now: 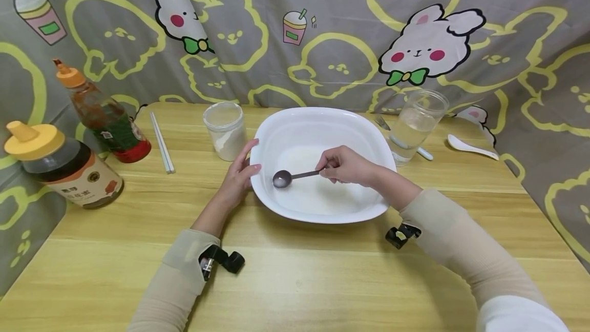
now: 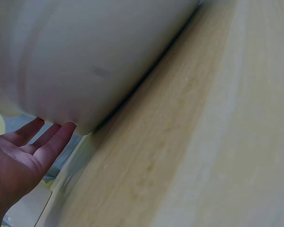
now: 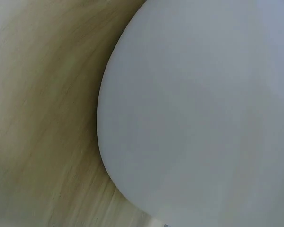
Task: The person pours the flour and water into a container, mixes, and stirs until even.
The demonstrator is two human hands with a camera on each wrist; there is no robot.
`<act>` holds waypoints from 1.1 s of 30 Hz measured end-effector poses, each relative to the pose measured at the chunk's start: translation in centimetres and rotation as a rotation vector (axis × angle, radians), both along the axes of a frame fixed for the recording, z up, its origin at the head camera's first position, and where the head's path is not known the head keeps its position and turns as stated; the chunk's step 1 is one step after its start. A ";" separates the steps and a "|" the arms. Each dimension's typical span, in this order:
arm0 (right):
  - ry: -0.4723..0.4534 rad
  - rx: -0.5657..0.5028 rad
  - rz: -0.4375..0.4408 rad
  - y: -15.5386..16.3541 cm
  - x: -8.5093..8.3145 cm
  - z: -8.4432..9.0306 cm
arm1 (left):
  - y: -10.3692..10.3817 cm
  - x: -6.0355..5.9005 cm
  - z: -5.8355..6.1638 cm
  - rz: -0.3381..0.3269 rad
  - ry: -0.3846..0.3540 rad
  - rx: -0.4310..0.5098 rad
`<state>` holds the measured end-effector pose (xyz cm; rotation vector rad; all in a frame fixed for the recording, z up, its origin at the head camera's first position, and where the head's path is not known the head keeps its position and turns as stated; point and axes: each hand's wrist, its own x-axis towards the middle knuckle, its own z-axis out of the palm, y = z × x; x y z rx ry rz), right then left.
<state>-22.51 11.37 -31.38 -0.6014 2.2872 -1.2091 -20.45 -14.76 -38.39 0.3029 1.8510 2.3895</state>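
Observation:
A dark long-handled measuring spoon [image 1: 282, 179] is pinched by its handle in my right hand [image 1: 344, 165], over the inside of a white oval basin [image 1: 318, 218]. The spoon's bowl faces up and points left, with something pale and shiny in it. My left hand [image 1: 237, 175] holds the basin's left rim, thumb and index finger at the edge. In the left wrist view, fingertips [image 2: 68, 126] touch the basin's outer wall [image 2: 99, 52]. The right wrist view shows the basin's pale side [image 3: 189, 118] but not the hand.
Behind my left hand stands a jar of white powder [image 1: 226, 129]. Chopsticks [image 1: 162, 142], a red sauce bottle [image 1: 108, 122] and a yellow-capped bottle [image 1: 69, 173] are further left. A glass jar of clear liquid [image 1: 415, 127], a light-blue-handled utensil [image 1: 424, 153] and a white spoon [image 1: 472, 147] are right.

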 end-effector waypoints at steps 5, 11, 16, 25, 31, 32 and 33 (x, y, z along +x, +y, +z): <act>-0.005 -0.024 0.018 0.4 0.2 0.1 | 0.0 -0.1 0.0 -0.006 0.004 -0.002; 0.061 -0.010 0.203 1.0 0.8 0.3 | 0.1 0.0 0.0 -0.005 0.005 0.007; 0.168 0.107 0.373 1.8 0.9 1.7 | 0.0 -0.1 -0.1 -0.004 0.001 0.006; 0.361 0.380 0.228 5.1 -1.1 3.5 | 0.1 -0.1 -0.1 -0.005 -0.007 -0.015; 0.287 0.336 -0.009 4.1 -2.4 1.8 | 0.0 -0.1 0.0 0.000 -0.007 -0.023; 0.246 0.299 -0.034 3.7 -2.5 1.4 | 0.0 -0.1 0.0 0.002 -0.005 -0.023; 0.201 0.259 -0.054 3.3 -2.6 0.9 | 0.0 0.0 0.0 0.003 -0.003 -0.023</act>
